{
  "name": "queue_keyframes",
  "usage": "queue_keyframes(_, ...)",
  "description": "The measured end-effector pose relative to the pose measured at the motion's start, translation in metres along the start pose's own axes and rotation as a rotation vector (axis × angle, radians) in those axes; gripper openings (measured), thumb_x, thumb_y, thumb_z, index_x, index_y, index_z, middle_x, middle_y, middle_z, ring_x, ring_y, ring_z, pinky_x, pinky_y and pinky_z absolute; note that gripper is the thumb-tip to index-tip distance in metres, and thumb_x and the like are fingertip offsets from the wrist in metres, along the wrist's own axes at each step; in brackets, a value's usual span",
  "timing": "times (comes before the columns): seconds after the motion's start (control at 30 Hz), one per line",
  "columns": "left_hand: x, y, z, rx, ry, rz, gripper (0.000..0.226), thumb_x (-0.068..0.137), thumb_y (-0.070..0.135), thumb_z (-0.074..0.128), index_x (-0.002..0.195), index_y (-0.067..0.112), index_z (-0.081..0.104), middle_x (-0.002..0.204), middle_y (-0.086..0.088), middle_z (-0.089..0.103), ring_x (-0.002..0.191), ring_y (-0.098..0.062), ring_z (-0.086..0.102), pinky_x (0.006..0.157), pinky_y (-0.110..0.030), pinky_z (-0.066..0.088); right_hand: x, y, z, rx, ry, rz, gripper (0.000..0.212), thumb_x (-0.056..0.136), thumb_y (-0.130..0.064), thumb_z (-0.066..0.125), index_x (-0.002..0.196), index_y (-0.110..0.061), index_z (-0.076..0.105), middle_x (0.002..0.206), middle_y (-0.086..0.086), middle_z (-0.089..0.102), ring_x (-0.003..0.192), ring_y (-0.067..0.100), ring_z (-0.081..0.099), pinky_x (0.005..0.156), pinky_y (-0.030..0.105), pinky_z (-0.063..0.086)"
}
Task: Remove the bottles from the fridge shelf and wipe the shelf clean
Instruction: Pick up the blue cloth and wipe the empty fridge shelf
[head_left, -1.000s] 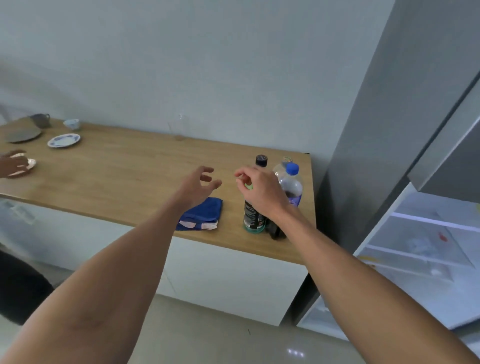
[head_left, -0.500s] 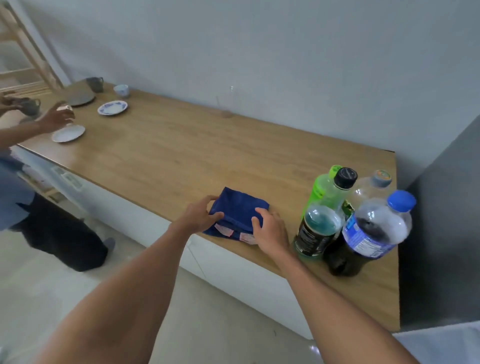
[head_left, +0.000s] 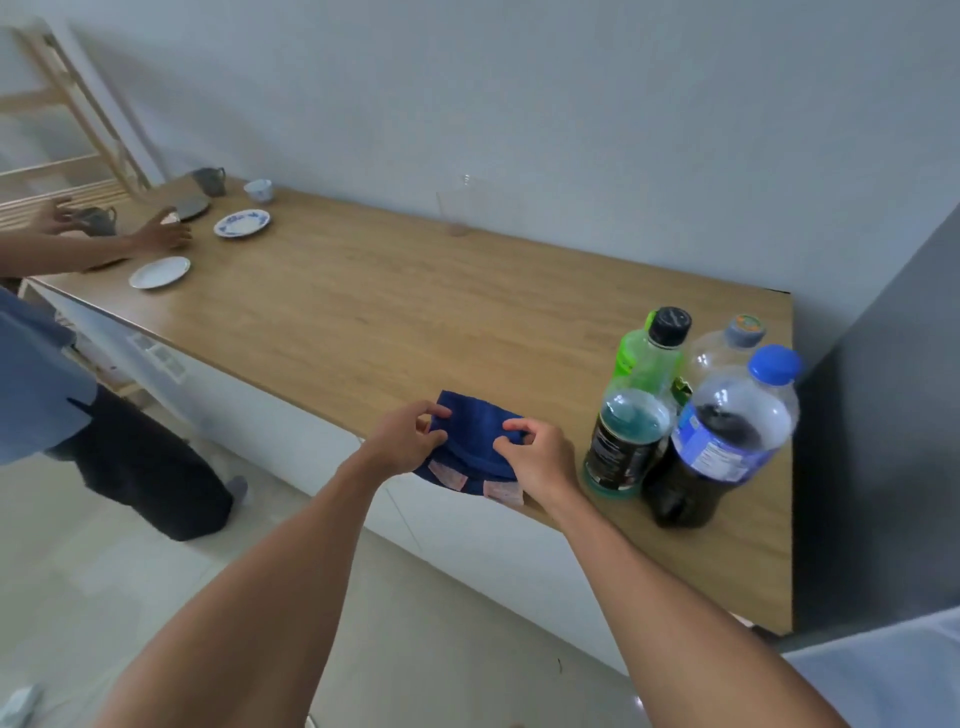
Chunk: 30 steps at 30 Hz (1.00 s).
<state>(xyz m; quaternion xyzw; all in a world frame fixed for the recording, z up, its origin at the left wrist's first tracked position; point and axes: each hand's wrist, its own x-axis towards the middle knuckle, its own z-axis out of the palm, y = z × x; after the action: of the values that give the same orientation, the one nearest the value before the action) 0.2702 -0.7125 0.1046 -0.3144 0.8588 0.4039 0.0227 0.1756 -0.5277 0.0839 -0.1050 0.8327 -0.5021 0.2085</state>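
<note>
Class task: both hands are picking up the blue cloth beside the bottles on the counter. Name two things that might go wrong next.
1. The right hand works close to the crowded bottles; an elbow swing might topple them.
2. The blue cloth overhangs the counter edge; a loose pinch by the left hand might drop it.

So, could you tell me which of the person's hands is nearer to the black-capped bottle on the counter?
The right. The right hand pinches the blue cloth just left of the black-capped bottle, close but apart from it. The left hand grips the cloth's far side, farther away.
</note>
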Motion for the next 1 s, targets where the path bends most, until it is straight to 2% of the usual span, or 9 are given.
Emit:
queue_keyframes(0.07,-0.030,0.007,0.001,-0.029,0.019,0.030,0.028,0.096,0.017,0.064,0.121,0.028,0.066,0.102,-0.003,0.074,0.093,-0.022,0.072,0.079,-0.040,0.060,-0.029,-0.001,-0.012,0.073,-0.020,-0.026,0.028,0.081,-0.017,0.073,0.109,-0.019,0.075,0.100,-0.001,0.073,0.086,0.017,0.067,0.051,0.011,0.048)
queue_keyframes(0.1,-0.043,0.010,0.002,-0.051,0.022,0.038,0.027,0.096,0.016,0.063,0.120,0.028,0.067,0.102,-0.002,0.075,0.093,-0.022,0.073,0.079,-0.039,0.061,-0.042,-0.002,-0.017,0.103,-0.038,-0.025,0.027,0.080,-0.016,0.073,0.108,-0.019,0.075,0.096,-0.002,0.071,0.083,0.019,0.068,0.048,0.015,0.052)
queue_keyframes(0.2,-0.096,0.022,0.014,-0.072,0.033,0.082,0.027,0.097,0.017,0.063,0.121,0.029,0.067,0.105,0.002,0.074,0.092,-0.018,0.072,0.074,-0.032,0.060,-0.088,0.007,-0.044,0.144,-0.056,-0.076,0.026,0.076,-0.019,0.075,0.103,-0.021,0.076,0.091,-0.004,0.071,0.084,0.019,0.071,0.057,0.035,0.063)
queue_keyframes(0.3,-0.153,0.036,0.038,-0.061,0.064,0.152,0.028,0.097,0.021,0.065,0.122,0.033,0.067,0.109,0.006,0.070,0.091,-0.010,0.069,0.066,-0.022,0.055,-0.139,0.024,-0.084,0.028,0.006,-0.202,0.027,0.077,-0.022,0.076,0.104,-0.020,0.078,0.091,-0.007,0.074,0.081,0.008,0.069,0.064,0.012,0.053)
queue_keyframes(0.4,-0.199,0.059,0.079,-0.067,0.043,0.223,0.026,0.098,0.021,0.065,0.119,0.036,0.065,0.106,0.009,0.068,0.089,-0.006,0.066,0.063,-0.018,0.051,-0.189,0.052,-0.133,0.041,0.052,-0.210,0.028,0.078,-0.022,0.076,0.106,-0.019,0.077,0.095,-0.006,0.075,0.082,0.006,0.068,0.058,0.006,0.047)
queue_keyframes(0.5,-0.234,0.089,0.137,-0.032,-0.042,0.284,0.028,0.097,0.024,0.065,0.121,0.038,0.066,0.107,0.010,0.069,0.093,-0.008,0.065,0.064,-0.019,0.051,-0.234,0.094,-0.189,0.029,0.143,-0.163,0.030,0.079,-0.025,0.076,0.109,-0.021,0.077,0.097,-0.006,0.074,0.083,0.005,0.065,0.054,0.004,0.044)
queue_keyframes(0.73,-0.273,0.194,0.295,-0.056,-0.185,0.431,0.030,0.101,0.019,0.061,0.130,0.026,0.062,0.115,0.001,0.067,0.096,-0.013,0.062,0.058,-0.004,0.045,-0.285,0.192,-0.342,-0.020,0.387,-0.044,0.024,0.075,-0.021,0.077,0.099,-0.020,0.080,0.084,-0.013,0.072,0.073,-0.004,0.063,0.070,0.009,0.043)
queue_keyframes(0.83,-0.273,0.235,0.371,-0.068,-0.230,0.458,0.031,0.102,0.019,0.057,0.133,0.024,0.058,0.111,0.004,0.065,0.101,-0.016,0.065,0.067,-0.010,0.049,-0.273,0.233,-0.409,-0.025,0.456,0.008,0.025,0.074,-0.022,0.077,0.098,-0.023,0.080,0.087,-0.015,0.075,0.078,-0.007,0.067,0.072,0.009,0.049)
queue_keyframes(1.0,-0.237,0.303,0.478,-0.060,-0.204,0.524,0.031,0.102,0.017,0.057,0.132,0.023,0.060,0.109,0.007,0.065,0.089,-0.017,0.062,0.083,-0.024,0.048,-0.219,0.300,-0.502,-0.032,0.506,0.057,0.026,0.074,-0.022,0.076,0.100,-0.024,0.080,0.088,-0.011,0.077,0.079,-0.003,0.070,0.071,0.010,0.051)
